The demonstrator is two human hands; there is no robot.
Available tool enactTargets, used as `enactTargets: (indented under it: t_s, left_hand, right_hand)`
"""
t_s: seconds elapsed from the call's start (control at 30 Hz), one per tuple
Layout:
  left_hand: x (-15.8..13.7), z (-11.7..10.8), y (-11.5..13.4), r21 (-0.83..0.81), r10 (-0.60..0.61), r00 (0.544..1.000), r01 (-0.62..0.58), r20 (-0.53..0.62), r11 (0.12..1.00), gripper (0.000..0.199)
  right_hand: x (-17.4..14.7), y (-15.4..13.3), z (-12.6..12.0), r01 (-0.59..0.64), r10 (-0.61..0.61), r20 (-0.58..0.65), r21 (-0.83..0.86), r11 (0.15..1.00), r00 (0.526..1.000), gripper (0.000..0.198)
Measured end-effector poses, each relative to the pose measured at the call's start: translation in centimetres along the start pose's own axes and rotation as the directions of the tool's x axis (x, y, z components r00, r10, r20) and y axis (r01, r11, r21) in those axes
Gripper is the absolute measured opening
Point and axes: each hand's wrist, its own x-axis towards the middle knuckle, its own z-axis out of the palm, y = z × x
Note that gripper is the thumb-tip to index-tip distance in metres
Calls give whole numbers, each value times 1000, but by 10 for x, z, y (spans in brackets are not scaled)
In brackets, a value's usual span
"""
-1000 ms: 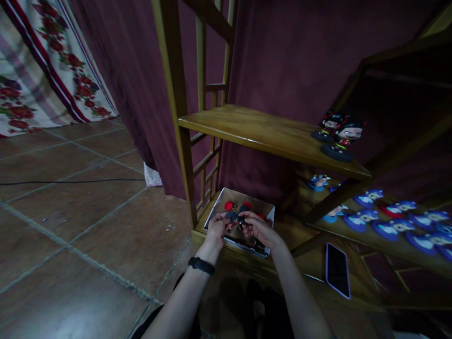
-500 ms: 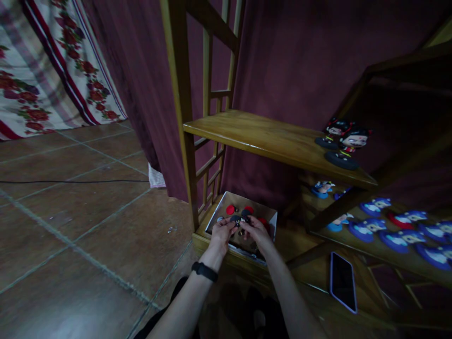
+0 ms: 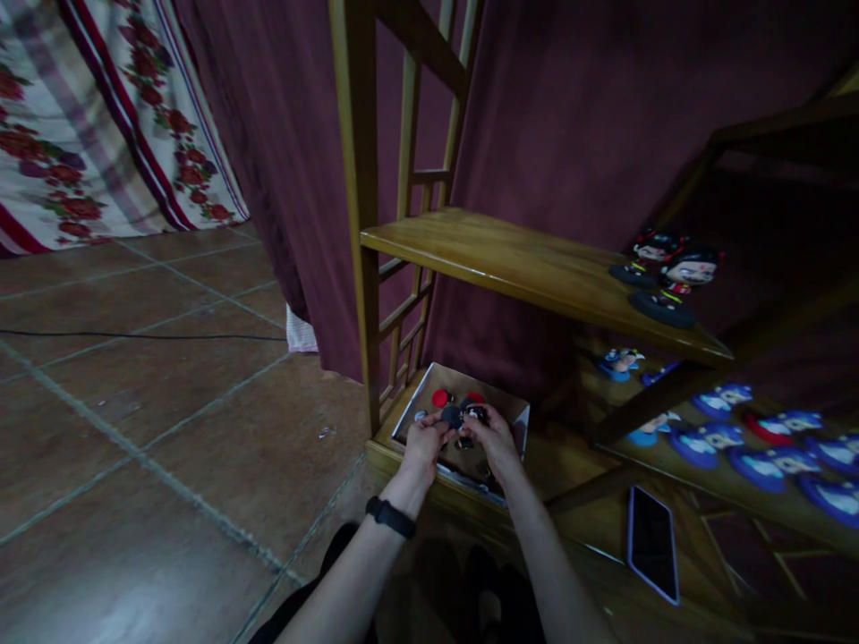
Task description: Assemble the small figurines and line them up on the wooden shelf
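Over a shallow cardboard box (image 3: 517,413), my left hand (image 3: 424,447) pinches the dark round base of a small figurine (image 3: 452,417). My right hand (image 3: 493,435) has its fingers closed around the figurine's black-haired head end, so the figurine lies sideways between both hands. Part of it is hidden by my fingers. Inside the box, a red round base (image 3: 440,398) lies near the back left, and another red piece (image 3: 473,397) shows behind my hands. Other small dark pieces below the hands are too dim to make out.
The box sits on the bottom board of a wooden shelf (image 3: 470,255). Two black-haired figurines (image 3: 675,282) stand on the board above, right end. Several blue-based figurines (image 3: 704,440) fill a lower right shelf. A phone (image 3: 653,542) lies at lower right. A shelf post (image 3: 366,268) rises at left.
The figurine has been turned in my hands: its round base now shows more, and its head has shifted right and slightly up with my right hand. The view has moved slightly.
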Motion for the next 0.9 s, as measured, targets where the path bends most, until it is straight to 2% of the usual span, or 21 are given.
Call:
enactTargets:
  t_s: [0.3, 0.6, 0.9]
  left_hand:
    - [-7, 3, 0, 28, 49, 997, -51, 60, 998, 9]
    - [-6, 1, -2, 94, 71, 994, -79, 83, 992, 13]
    - [-9, 2, -1, 158, 99, 993, -109, 70, 981, 11]
  right_hand:
    - [8, 9, -1, 73, -75, -5, -182, 981, 997, 31]
    - [8, 11, -7, 128, -138, 5, -410, 903, 990, 31]
    - [3, 3, -6, 230, -242, 33, -452, 862, 970, 28]
